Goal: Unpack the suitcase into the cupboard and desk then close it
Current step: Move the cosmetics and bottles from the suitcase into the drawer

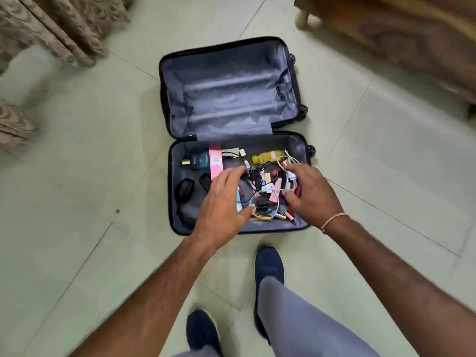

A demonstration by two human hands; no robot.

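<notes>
Both hands, left and right, hover fingers spread, holding nothing, over cosmetics and cables heaped at the open suitcase's near edge.

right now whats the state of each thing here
suitcase: open flat on the floor
upper half: empty
lower half: holds loose small items
yellow bottle: lying on its side
left hand: open over the items
right hand: open over the items
</notes>
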